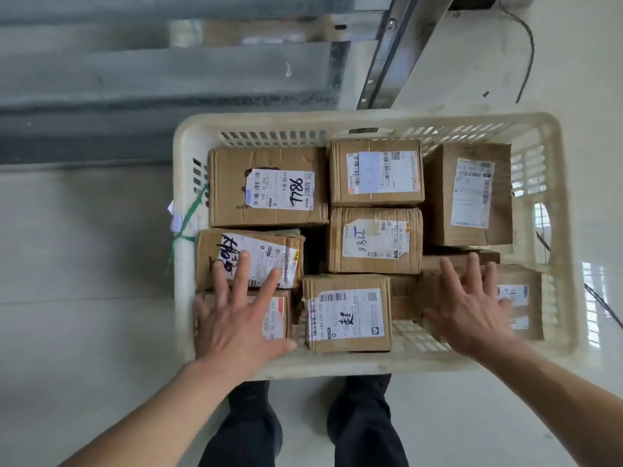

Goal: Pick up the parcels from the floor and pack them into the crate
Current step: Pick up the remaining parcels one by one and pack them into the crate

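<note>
A cream plastic crate (337, 124) stands on the floor in front of my feet, holding several brown cardboard parcels with white labels. My left hand (236, 315) is spread with straight fingers over the parcels at the crate's near left, its fingertips above a parcel with blue and black writing (266, 251). My right hand (472, 308) is spread the same way over the near right parcels (519, 298). Neither hand grips anything. A parcel with a barcode label (347, 315) lies between my hands. Whether the hands touch the parcels I cannot tell.
Pale tiled floor (84, 247) surrounds the crate. A grey ribbed shutter (135, 79) and a metal rail (391, 62) run behind it. A green strap (185, 224) hangs on the crate's left rim. My dark trouser legs (360, 426) stand just below the crate.
</note>
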Demonstrator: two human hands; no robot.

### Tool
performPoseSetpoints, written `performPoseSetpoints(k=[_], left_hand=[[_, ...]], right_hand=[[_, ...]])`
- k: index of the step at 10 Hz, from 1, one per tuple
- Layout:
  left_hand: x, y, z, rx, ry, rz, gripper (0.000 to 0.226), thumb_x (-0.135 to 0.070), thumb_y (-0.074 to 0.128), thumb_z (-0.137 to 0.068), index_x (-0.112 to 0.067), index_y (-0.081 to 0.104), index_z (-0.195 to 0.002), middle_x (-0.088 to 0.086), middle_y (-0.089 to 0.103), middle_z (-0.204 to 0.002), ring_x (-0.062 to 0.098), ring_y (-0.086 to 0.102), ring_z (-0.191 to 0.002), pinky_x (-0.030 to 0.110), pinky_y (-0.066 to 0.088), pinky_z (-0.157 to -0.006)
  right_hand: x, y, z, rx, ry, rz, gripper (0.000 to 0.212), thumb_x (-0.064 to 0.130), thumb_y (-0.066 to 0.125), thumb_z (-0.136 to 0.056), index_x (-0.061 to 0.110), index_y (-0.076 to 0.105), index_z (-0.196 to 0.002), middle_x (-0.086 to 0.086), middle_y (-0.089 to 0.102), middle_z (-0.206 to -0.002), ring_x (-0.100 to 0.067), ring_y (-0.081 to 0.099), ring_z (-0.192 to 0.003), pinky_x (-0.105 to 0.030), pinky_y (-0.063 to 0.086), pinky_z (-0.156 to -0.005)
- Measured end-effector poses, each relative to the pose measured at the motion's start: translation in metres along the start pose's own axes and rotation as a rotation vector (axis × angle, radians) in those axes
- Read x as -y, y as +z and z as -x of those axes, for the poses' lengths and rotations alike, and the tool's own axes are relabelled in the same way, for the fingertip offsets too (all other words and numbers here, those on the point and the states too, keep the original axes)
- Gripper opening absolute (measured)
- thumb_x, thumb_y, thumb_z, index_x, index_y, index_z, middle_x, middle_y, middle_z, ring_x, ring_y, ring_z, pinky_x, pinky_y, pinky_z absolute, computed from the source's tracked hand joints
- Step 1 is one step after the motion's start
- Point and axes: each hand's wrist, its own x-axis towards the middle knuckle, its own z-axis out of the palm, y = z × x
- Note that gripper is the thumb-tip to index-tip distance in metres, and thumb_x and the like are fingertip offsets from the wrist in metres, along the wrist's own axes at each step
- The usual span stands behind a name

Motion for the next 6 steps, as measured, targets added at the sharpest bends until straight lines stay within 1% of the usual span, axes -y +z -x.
performPoseSetpoints(k=[1,2,3,4,5,6], left_hand=[[0.01,0.013,-0.002,0.025,0.012,-0.035,0.118,-0.077,0.061,-0.073,-0.046,-0.024,-0.149,0.001,-0.057,-0.143,0.04,-0.039,-0.14,0.068,0.011,-0.116],[0.009,0.015,-0.005,0.036,0.016,-0.066,0.117,-0.075,0.06,-0.075,-0.045,-0.026,-0.149,0.004,-0.057,-0.143,0.043,-0.038,-0.139,0.069,0.012,-0.115],[0.009,0.012,-0.003,0.046,0.026,-0.052,0.117,-0.074,0.06,-0.077,-0.044,-0.027,-0.148,0.005,-0.057,-0.143,0.044,-0.038,-0.139,0.07,0.011,-0.115],[0.008,0.001,0.002,0.053,0.034,-0.047,0.115,-0.072,0.062,-0.077,-0.043,-0.021,-0.15,0.004,-0.052,-0.148,0.042,-0.033,-0.142,0.068,0.013,-0.115],[0.01,-0.016,0.014,0.065,0.045,-0.013,0.112,-0.07,0.063,-0.078,-0.042,-0.016,-0.152,0.002,-0.046,-0.153,0.039,-0.032,-0.144,0.068,0.014,-0.114],[0.01,-0.041,0.03,0.026,0.047,-0.032,0.11,-0.071,0.061,-0.079,-0.041,-0.013,-0.153,0.003,-0.041,-0.156,0.038,-0.03,-0.146,0.066,0.015,-0.114]], right_hand=[[0.002,-0.003,-0.002,-0.009,-0.004,-0.029,0.09,0.06,0.045,-0.097,0.034,-0.016,-0.158,-0.012,-0.026,-0.167,-0.045,-0.02,-0.152,-0.073,0.023,-0.115],[0.001,-0.005,0.0,0.009,-0.01,-0.016,0.092,0.062,0.046,-0.096,0.034,-0.016,-0.158,-0.012,-0.025,-0.167,-0.045,-0.021,-0.152,-0.073,0.023,-0.115],[-0.002,-0.012,0.001,0.038,-0.007,-0.009,0.101,0.067,0.052,-0.092,0.038,-0.019,-0.158,-0.008,-0.03,-0.166,-0.04,-0.023,-0.152,-0.07,0.022,-0.117],[0.008,-0.025,0.011,0.006,0.012,-0.003,0.101,0.066,0.053,-0.092,0.04,-0.019,-0.158,-0.006,-0.031,-0.166,-0.036,-0.022,-0.153,-0.071,0.017,-0.117],[0.024,-0.041,0.026,-0.064,0.042,-0.098,0.096,0.065,0.053,-0.093,0.039,-0.011,-0.16,-0.005,-0.023,-0.168,-0.033,-0.015,-0.156,-0.07,0.019,-0.117],[0.055,-0.062,0.05,-0.125,0.003,-0.225,0.094,0.065,0.053,-0.093,0.039,-0.006,-0.161,-0.005,-0.016,-0.17,-0.031,-0.01,-0.157,-0.069,0.019,-0.118]])
